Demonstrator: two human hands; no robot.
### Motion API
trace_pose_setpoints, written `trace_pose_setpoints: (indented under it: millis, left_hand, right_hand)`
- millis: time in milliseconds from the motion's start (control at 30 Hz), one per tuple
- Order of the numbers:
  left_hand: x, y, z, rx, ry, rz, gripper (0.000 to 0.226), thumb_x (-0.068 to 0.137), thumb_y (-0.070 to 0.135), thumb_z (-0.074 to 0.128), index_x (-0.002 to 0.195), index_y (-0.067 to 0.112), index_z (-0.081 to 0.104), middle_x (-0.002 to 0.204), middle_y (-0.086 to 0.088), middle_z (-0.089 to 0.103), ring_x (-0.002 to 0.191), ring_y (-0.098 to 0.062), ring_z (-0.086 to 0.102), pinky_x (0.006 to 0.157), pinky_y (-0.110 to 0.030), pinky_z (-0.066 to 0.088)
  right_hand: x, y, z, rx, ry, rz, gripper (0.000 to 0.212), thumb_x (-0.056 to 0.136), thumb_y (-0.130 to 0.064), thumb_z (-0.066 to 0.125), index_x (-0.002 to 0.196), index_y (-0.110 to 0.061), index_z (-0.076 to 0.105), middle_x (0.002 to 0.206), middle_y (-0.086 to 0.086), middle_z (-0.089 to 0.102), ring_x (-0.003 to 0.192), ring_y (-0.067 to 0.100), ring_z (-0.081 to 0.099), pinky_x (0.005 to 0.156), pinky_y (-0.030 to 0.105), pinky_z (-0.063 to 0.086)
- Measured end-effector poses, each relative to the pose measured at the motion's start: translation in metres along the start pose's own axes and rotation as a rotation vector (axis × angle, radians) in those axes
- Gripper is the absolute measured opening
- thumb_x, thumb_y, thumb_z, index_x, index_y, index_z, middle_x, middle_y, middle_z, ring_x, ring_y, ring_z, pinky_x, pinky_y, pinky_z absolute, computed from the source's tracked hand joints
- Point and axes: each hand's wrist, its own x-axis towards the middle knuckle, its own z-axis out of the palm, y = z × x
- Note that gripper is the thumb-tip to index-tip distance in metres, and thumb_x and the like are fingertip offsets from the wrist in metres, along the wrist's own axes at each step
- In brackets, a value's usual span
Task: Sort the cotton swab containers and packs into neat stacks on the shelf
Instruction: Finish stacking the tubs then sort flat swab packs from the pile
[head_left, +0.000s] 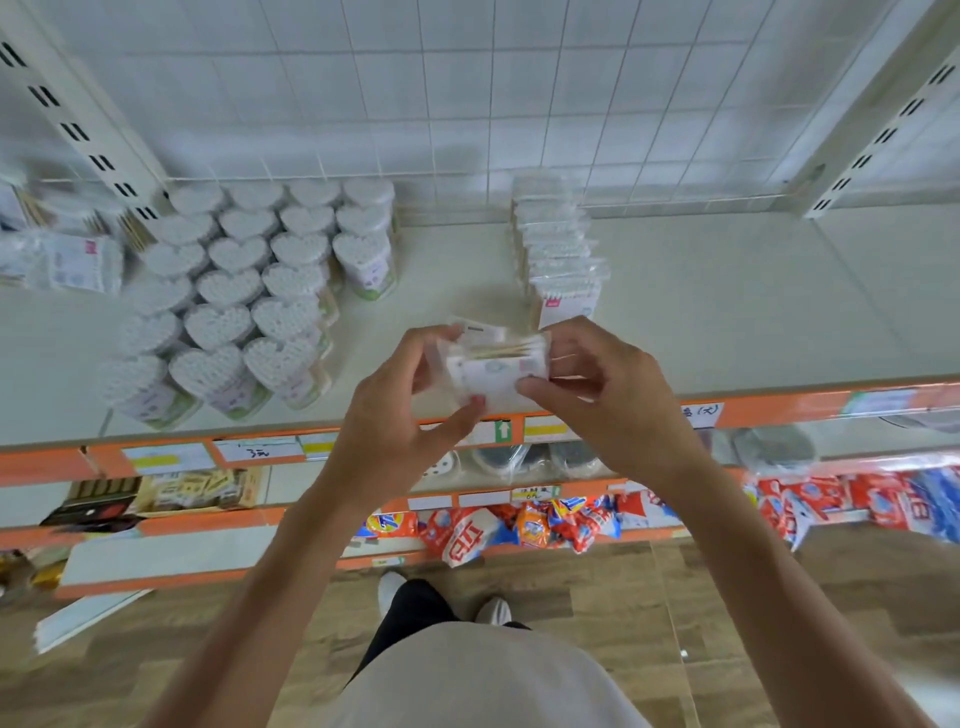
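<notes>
Both hands hold a small bundle of clear cotton swab packs above the front of the white shelf. My left hand grips its left side, thumb under the bottom edge. My right hand pinches its right side. Just behind the bundle stands a row of upright swab packs running toward the back. On the shelf's left, several heart-shaped swab containers stand packed in rows.
More swab packs lie at the far left past the slotted upright. A wire grid backs the shelf. An orange price rail edges the front. Lower shelves hold detergent bags and boxes. The shelf's right part is bare.
</notes>
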Motion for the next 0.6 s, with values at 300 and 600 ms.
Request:
trace_pose_setpoints:
  millis: [300, 600]
  left_hand:
    - [0.019, -0.002, 0.011, 0.319, -0.078, 0.205, 0.027, 0.079, 0.009, 0.080, 0.103, 0.011, 0.067, 0.091, 0.005, 0.064, 0.075, -0.012, 0.059, 0.068, -0.017, 0.047]
    - [0.037, -0.004, 0.020, 0.314, -0.207, 0.150, 0.055, 0.081, 0.014, 0.082, 0.132, 0.015, 0.060, 0.108, 0.001, 0.064, 0.089, -0.014, 0.067, 0.082, -0.031, 0.058]
  right_hand:
    - [-0.016, 0.010, 0.002, -0.281, 0.023, -0.081, 0.056, 0.088, -0.028, 0.076, 0.137, -0.029, 0.050, 0.124, -0.010, 0.064, 0.111, 0.005, 0.061, 0.096, 0.028, 0.053]
    - [-0.009, 0.025, -0.004, -0.351, 0.061, -0.136, 0.033, 0.093, -0.029, 0.071, 0.124, -0.023, 0.060, 0.107, -0.001, 0.073, 0.092, 0.014, 0.070, 0.083, 0.027, 0.057]
